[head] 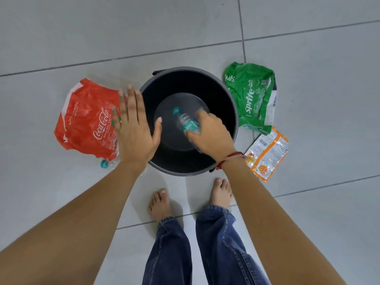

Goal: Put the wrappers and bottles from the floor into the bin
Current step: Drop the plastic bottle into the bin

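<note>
A black round bin (pixel 230 95) stands on the floor in front of my feet. My right hand (pixel 211 134) is over its opening, shut on a clear plastic bottle (pixel 186 120) with a teal cap and teal label. My left hand (pixel 134 128) hovers open, fingers spread, over the bin's left rim and the edge of a red Coca-Cola wrapper (pixel 86 120). A second clear bottle (pixel 106 163) with a teal cap lies below that wrapper, mostly hidden by my left wrist. A green Sprite wrapper (pixel 253 95) and an orange-and-white snack wrapper (pixel 267 153) lie to the right of the bin.
The floor is light grey tile with dark grout lines. My bare feet (pixel 160 202) and blue jeans stand just below the bin.
</note>
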Demonstrator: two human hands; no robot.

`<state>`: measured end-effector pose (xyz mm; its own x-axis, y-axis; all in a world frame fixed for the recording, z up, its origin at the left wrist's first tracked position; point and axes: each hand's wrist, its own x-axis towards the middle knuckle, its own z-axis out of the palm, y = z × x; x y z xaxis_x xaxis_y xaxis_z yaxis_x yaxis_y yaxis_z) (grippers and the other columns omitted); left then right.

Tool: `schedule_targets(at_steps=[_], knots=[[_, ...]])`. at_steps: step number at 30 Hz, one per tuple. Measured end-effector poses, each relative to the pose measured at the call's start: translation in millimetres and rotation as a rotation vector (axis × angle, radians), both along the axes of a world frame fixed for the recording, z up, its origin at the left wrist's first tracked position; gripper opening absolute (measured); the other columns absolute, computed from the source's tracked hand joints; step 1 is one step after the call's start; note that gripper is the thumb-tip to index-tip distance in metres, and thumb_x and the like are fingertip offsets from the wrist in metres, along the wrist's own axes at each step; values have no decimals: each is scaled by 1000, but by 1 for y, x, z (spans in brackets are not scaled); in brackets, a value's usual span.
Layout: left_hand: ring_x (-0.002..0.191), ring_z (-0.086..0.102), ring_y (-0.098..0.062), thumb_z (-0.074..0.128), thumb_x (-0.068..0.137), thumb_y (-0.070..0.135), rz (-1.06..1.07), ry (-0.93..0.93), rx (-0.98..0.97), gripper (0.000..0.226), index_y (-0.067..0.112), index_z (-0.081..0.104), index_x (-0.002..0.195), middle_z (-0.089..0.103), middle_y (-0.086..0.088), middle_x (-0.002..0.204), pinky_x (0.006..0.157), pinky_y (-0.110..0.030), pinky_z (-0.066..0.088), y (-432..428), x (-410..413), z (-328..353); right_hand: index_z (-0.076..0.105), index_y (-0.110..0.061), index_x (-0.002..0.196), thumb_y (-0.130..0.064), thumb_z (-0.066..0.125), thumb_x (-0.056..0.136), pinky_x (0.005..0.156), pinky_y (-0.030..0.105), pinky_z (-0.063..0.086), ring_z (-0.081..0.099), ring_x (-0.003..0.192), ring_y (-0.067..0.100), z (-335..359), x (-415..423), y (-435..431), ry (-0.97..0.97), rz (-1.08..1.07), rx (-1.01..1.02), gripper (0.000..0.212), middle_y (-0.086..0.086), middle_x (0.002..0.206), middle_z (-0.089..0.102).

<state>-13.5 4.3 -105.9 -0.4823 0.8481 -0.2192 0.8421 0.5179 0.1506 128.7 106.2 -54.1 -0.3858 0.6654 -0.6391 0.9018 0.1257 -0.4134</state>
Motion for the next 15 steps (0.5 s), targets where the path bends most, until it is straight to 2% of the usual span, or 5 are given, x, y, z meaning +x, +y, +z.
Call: schedule_targets(at_steps=[3, 6, 10, 12, 15], knots=[[150, 4, -33, 28, 98, 49, 5, 4, 4, 73, 7, 5, 153, 7, -16, 162, 121, -51, 10, 1, 0, -1, 59, -5, 117, -19, 62, 86, 82, 41, 51, 61, 98, 30, -5, 21, 21, 321, -172, 304, 34, 16, 111, 61], [150, 6, -34, 30, 97, 48, 8, -1, 21, 73, 6, 8, 152, 9, -16, 162, 121, -51, 10, 0, -1, -2, 59, -1, 113, -17, 57, 86, 78, 34, 50, 61, 94, 30, -26, 59, 54, 351, -431, 586, 32, 18, 110, 60], [150, 6, -33, 34, 97, 47, 18, -22, 77, 73, 7, 10, 153, 10, -15, 162, 121, -48, 10, -2, -2, -9, 26, -9, 148, -40, 70, 82, 113, 41, 27, 25, 142, 37, -99, 108, 89, -118, -497, 257, 86, 24, 154, 20], [150, 7, -33, 34, 97, 46, 27, -36, 116, 72, 7, 10, 153, 11, -15, 162, 121, -47, 10, -2, -2, -11, 8, -17, 153, -56, 73, 73, 118, 55, 17, 5, 147, 37, -128, 124, 104, -277, -454, 120, 110, 21, 160, -2], [150, 7, -33, 34, 98, 46, 24, -43, 151, 71, 6, 12, 152, 11, -15, 162, 122, -46, 13, -2, -2, -13, 0, -24, 153, -59, 71, 73, 116, 62, 11, -3, 147, 40, -159, 126, 114, -274, -388, 64, 113, 21, 159, -11]])
